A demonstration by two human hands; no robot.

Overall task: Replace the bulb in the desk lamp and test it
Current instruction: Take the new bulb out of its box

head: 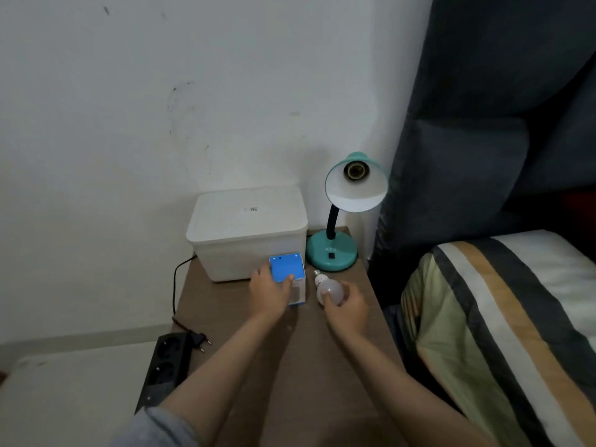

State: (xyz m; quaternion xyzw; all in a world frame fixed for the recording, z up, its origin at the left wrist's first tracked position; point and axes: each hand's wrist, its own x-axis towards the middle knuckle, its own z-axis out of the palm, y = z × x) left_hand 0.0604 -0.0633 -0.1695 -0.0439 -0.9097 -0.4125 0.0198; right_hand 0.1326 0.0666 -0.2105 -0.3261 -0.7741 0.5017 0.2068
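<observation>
A teal desk lamp point(332, 251) stands at the back right of the brown bedside table point(290, 350). Its shade point(356, 188) tilts toward me and the socket inside is empty. My left hand point(269, 290) grips a blue and white bulb box point(288, 269) standing on the table in front of the lamp. My right hand point(346, 309) holds a white bulb point(329, 290) by its globe, screw base pointing up and away toward the lamp base.
A white lidded plastic box point(246, 232) sits at the back left of the table. A black power strip point(166, 366) lies left of the table, with an unplugged black plug point(201, 340) beside it. A bed with striped pillow point(503, 333) is at right.
</observation>
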